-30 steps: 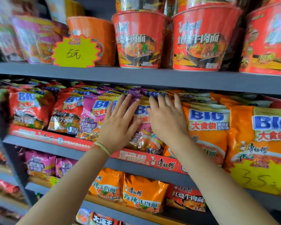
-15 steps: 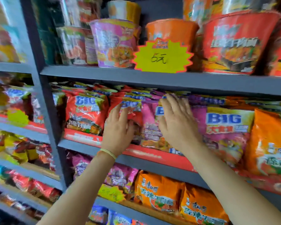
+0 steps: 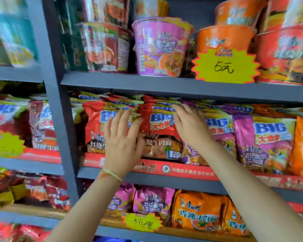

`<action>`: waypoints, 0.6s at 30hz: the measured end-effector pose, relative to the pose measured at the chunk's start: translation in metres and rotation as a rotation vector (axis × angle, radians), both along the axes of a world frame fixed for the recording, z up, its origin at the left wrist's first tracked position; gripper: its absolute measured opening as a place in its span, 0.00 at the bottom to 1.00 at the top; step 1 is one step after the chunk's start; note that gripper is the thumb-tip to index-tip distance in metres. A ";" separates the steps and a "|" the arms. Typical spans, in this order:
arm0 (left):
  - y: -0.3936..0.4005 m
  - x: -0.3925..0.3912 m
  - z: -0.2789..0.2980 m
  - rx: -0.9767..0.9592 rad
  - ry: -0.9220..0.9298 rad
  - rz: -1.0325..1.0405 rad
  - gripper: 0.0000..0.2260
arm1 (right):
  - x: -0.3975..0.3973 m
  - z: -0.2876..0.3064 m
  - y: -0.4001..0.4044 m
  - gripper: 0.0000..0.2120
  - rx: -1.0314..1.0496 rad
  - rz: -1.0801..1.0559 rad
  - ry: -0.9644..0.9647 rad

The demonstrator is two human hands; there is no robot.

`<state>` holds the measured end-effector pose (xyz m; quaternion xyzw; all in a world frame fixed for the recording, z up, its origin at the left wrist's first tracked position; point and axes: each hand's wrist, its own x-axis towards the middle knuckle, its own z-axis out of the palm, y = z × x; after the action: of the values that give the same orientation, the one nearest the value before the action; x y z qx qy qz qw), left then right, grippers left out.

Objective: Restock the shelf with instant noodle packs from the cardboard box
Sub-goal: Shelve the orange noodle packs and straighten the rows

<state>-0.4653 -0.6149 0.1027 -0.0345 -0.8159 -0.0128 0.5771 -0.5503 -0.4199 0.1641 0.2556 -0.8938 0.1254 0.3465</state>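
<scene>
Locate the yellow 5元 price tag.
In the head view, upper right: the yellow price tag hangs on the top shelf, fronting an orange noodle bowl, right of the purple bowl.

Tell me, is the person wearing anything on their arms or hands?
Only one thing: a thin light-green band circles the wrist of the left hand. The right hand wears nothing. Both forearms are bare, with no sleeves, gloves, rings or watch showing.

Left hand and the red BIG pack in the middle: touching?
Touching. The head view shows the left hand laid flat against the red pack, its straight fingers overlapping the pack's left edge with no gap visible.
</scene>
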 end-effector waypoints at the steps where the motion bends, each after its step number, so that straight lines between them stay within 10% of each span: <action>1: -0.009 -0.003 0.002 -0.005 -0.017 0.033 0.20 | -0.006 0.006 -0.008 0.16 0.013 -0.027 -0.017; 7: -0.033 -0.029 -0.004 -0.063 -0.357 0.083 0.29 | -0.027 0.029 -0.043 0.09 0.133 -0.182 -0.247; 18: -0.052 -0.028 0.007 0.067 -0.308 0.048 0.25 | 0.013 0.039 -0.053 0.11 0.066 0.078 -0.160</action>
<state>-0.4930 -0.6673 0.1095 0.0065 -0.8943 -0.0314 0.4463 -0.5370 -0.4731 0.2031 0.2909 -0.9116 0.1292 0.2601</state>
